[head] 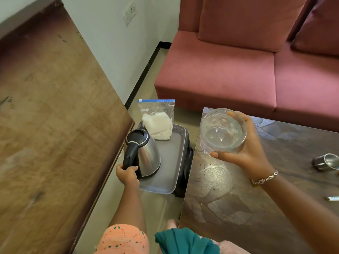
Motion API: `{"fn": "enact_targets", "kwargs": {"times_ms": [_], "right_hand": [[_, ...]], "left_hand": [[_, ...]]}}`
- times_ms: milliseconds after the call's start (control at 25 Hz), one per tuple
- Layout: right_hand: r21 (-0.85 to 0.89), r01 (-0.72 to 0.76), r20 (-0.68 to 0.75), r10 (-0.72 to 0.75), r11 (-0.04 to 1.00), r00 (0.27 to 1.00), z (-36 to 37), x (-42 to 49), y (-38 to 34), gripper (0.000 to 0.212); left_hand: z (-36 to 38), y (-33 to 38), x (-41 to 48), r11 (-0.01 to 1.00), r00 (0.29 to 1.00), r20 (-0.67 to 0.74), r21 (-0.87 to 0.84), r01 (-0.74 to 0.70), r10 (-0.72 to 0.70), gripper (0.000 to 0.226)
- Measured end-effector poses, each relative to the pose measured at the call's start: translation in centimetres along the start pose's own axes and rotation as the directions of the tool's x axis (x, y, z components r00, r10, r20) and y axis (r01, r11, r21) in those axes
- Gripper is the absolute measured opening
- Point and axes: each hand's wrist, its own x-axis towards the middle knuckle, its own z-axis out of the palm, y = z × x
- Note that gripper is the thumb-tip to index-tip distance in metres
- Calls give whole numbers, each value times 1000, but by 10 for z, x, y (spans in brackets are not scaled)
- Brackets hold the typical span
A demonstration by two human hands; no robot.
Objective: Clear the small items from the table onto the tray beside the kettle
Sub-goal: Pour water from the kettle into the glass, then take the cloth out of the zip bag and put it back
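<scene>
One small white stick [333, 198] lies on the dark stone-patterned bench [238, 198] at the right edge, with one small steel cup [325, 162] beyond it. Left hand [128, 174] fingers grip the handle of one steel kettle [147, 154] on one grey plastic tray [170, 167]. Right hand [245, 151] fingers hold one clear glass bowl [222, 131] above the bench. One clear zip bag [157, 123] stands at the tray's far end.

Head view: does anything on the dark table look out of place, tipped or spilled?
The small steel cup lies on its side on the dark stone-patterned table, at the picture's right edge. A few drops, perhaps water, dot the table near its left edge, below the clear glass bowl.
</scene>
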Motion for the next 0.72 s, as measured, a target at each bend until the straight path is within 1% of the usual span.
{"fn": "enact_targets", "kwargs": {"times_ms": [160, 240, 320, 440, 520, 560, 600, 640, 680, 720], "right_hand": [[5, 3, -9, -3, 1000, 1000, 0, -1, 0, 82], [4, -1, -13, 1, 1000, 1000, -1, -3, 0, 82], [11, -6, -15, 6, 1000, 1000, -3, -5, 0, 82], [24, -11, -14, 12, 1000, 1000, -7, -9, 2, 83], [30, -10, -29, 10, 1000, 1000, -10, -11, 4, 83], [31, -8, -36, 9, 999, 999, -12, -12, 6, 84], [35, -6, -42, 8, 999, 999, -14, -13, 7, 85], [41, -6, -47, 8, 999, 999, -17, -14, 9, 85], [47, -8, -49, 10, 999, 999, -21, -16, 10, 85], [49, -12, -52, 14, 999, 999, -24, -18, 12, 84]], "left_hand": [[-7, -11, 2, 999, 998, 58, 14, 38, -39, 42], [-11, -23, 3, 997, 996, 52, 32, 68, -70, 45], [-13, -31, 1, 997, 996, 57, 38, 64, -66, 49], [-14, -38, 8, 993, 993, 81, 84, 81, -88, 49], [-15, -40, 15, 985, 982, 135, 135, 111, -129, 51], [-16, -38, 15, 981, 975, 162, 139, 133, -155, 53], [-16, -33, 14, 983, 971, 183, 133, 128, -152, 58], [-16, -25, 6, 985, 978, 172, 143, 92, -116, 66], [-12, -16, -1, 981, 992, 123, 194, 12, -36, 77], [-5, -6, -12, 944, 996, 58, 317, -90, 75, 89]]}}
